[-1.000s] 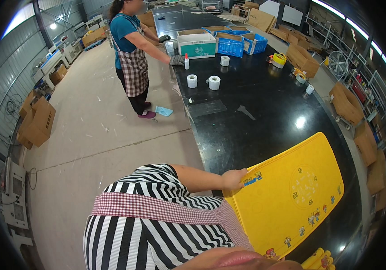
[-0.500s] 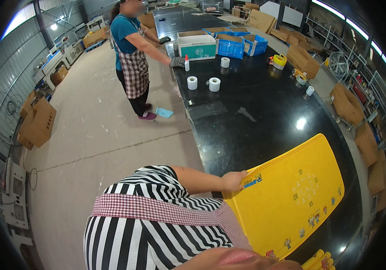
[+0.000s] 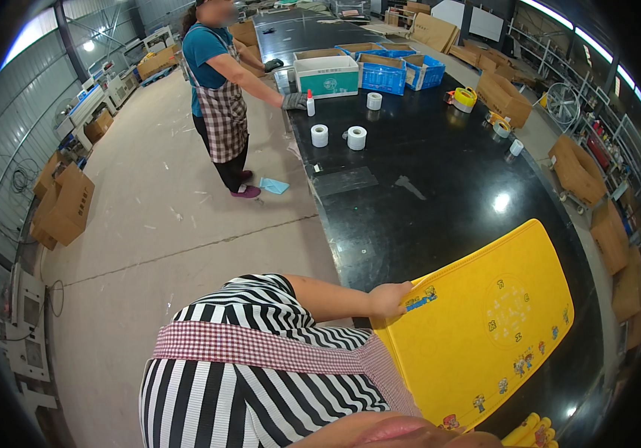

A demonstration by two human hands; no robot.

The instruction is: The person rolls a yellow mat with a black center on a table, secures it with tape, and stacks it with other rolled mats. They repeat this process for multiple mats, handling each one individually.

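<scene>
My left hand point(image 3: 390, 300) is closed on the left edge of a yellow sheet-like mat point(image 3: 447, 347), its thumb on the upper side and its fingers mostly hidden. Rounded corners, a stitched-looking rim, a faint printed circle and small cartoon figures mark the mat. It lies slanted over the near end of a black table point(image 3: 455, 201), its near side close against my apron point(image 3: 260, 351). Nowhere does my right hand show. Beside the mat's near right corner, several rolled yellow pieces point(image 3: 531, 433) are partly cut off by the frame.
Across the table, a co-worker point(image 3: 219, 97) in grey gloves stands at the left edge, one hand by a red-capped bottle point(image 3: 310, 104). White rolls point(image 3: 356, 138), a green-and-white box point(image 3: 326, 77), blue bins point(image 3: 381, 75) and yellow tape point(image 3: 464, 99) stand farther along. Cardboard boxes point(image 3: 578, 168) line the right side.
The yellow mat's far corner has shifted very slightly up and to the right. My left hand keeps its grip, and the co-worker's pose looks the same.
</scene>
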